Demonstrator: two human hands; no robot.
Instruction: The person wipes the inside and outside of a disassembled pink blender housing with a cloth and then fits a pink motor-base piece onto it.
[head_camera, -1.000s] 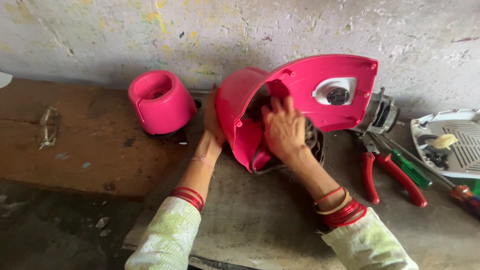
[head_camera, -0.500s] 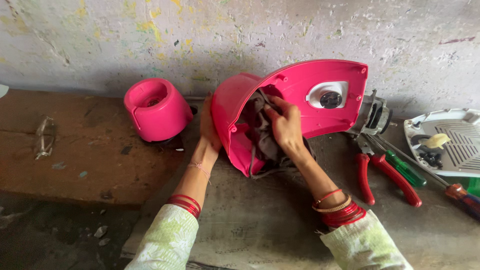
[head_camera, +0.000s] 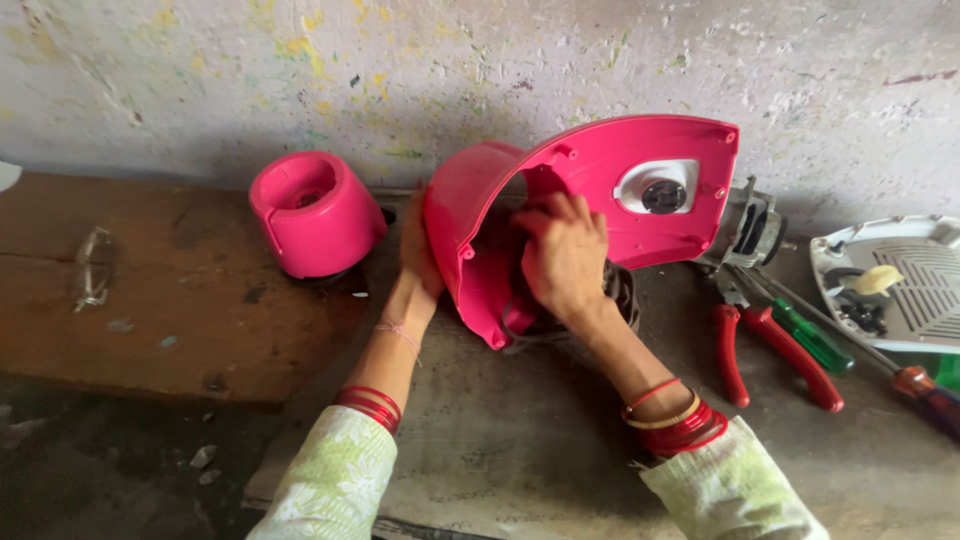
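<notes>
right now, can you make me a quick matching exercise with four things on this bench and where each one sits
Things:
1. pink housing
2. pink cup-shaped part
3. red-handled pliers
4. white vented cover

Places:
a. far right edge of the bench
b. left of the housing, on the brown board
c. centre, tipped open, between both hands
d. just right of the housing, beside a green-handled screwdriver

Pairs: 1-c, 2-b, 3-d, 4-a

The left hand steadies the housing's outer edge; the right hand reaches inside it.
</notes>
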